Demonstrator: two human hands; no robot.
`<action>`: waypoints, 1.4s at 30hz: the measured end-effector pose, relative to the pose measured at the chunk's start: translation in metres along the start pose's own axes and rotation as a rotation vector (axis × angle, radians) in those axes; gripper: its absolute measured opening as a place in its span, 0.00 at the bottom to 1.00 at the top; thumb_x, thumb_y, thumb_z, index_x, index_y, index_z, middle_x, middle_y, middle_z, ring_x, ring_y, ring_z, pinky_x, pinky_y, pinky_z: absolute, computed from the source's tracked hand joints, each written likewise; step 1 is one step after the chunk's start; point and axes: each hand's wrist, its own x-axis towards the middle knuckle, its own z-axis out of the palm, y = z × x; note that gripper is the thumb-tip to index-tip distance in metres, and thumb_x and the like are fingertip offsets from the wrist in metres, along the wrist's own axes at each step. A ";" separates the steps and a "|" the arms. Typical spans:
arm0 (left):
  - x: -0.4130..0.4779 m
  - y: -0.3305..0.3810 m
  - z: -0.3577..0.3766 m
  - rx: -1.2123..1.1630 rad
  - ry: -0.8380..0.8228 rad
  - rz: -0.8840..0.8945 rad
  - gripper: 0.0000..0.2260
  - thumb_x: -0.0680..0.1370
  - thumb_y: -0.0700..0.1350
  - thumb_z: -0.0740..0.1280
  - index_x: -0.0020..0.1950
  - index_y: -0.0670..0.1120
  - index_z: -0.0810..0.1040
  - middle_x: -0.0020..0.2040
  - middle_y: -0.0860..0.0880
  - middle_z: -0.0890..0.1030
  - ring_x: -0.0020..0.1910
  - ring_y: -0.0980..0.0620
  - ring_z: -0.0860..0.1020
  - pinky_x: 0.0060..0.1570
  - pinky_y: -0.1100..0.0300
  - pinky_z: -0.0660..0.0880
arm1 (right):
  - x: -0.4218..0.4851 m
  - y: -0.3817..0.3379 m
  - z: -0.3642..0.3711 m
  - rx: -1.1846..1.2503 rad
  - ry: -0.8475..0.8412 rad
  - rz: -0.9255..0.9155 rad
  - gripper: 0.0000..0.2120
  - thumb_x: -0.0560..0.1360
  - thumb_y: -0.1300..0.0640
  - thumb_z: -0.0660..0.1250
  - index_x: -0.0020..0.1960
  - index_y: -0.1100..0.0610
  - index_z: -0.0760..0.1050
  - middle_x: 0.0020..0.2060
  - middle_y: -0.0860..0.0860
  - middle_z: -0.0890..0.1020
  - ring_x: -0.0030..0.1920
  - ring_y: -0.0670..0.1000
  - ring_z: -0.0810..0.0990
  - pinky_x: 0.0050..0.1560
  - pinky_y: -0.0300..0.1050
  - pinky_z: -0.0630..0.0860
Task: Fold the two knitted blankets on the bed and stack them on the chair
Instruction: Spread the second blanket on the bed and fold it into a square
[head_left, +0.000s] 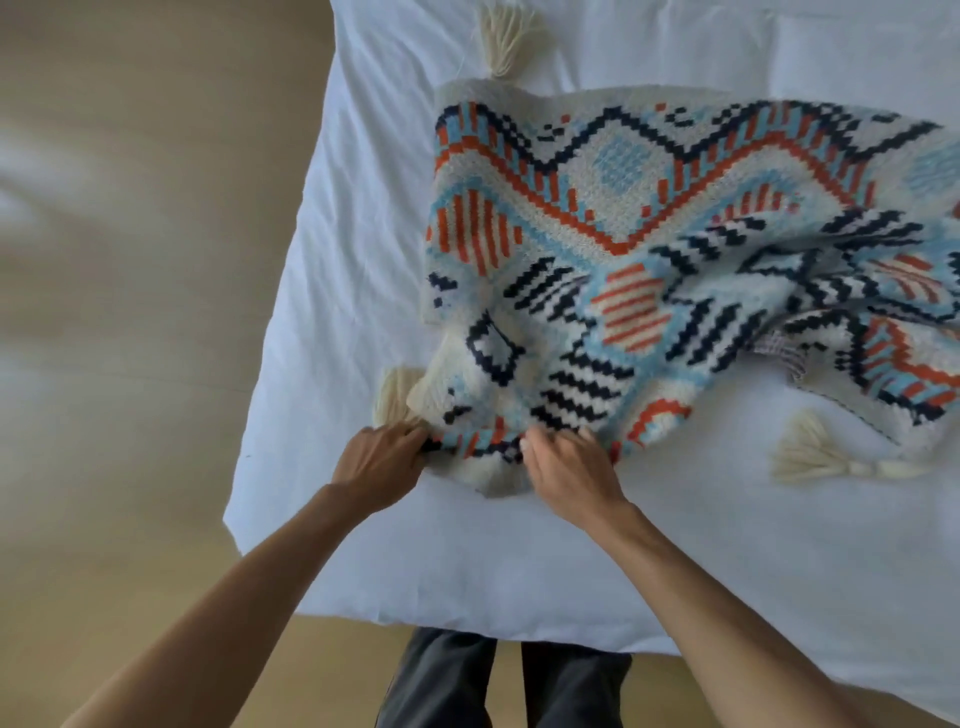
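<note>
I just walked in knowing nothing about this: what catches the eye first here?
A rumpled knitted blanket in orange, blue, navy and cream sprawls over the white bed, right of centre. At its near edge, the left hand and right hand both grip the fabric. A cream tassel trails from it at the lower right.

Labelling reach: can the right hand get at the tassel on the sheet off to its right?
Probably yes. The tassel lies in the open on bare sheet beside the right hand, with nothing between them. But that hand grips the blanket edge, so it must let go first.
</note>
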 end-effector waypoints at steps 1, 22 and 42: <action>-0.010 -0.002 0.005 0.018 -0.084 -0.031 0.12 0.79 0.48 0.57 0.58 0.49 0.75 0.54 0.49 0.80 0.47 0.43 0.79 0.41 0.55 0.72 | -0.008 -0.005 0.005 -0.022 -0.123 0.020 0.14 0.80 0.50 0.55 0.50 0.60 0.74 0.38 0.57 0.82 0.40 0.57 0.80 0.48 0.52 0.73; -0.039 -0.013 -0.005 -0.266 -0.773 -0.415 0.36 0.67 0.53 0.71 0.70 0.54 0.56 0.55 0.45 0.73 0.43 0.46 0.77 0.27 0.55 0.78 | -0.017 -0.019 -0.002 0.157 -0.439 0.145 0.23 0.73 0.62 0.60 0.69 0.58 0.67 0.63 0.55 0.74 0.53 0.53 0.78 0.48 0.44 0.76; 0.174 -0.001 -0.095 -1.404 0.092 -0.641 0.10 0.77 0.44 0.60 0.58 0.46 0.68 0.46 0.45 0.78 0.43 0.48 0.77 0.47 0.49 0.76 | 0.229 0.021 -0.083 0.246 0.068 0.087 0.20 0.79 0.62 0.57 0.70 0.55 0.66 0.68 0.51 0.67 0.65 0.52 0.69 0.59 0.43 0.69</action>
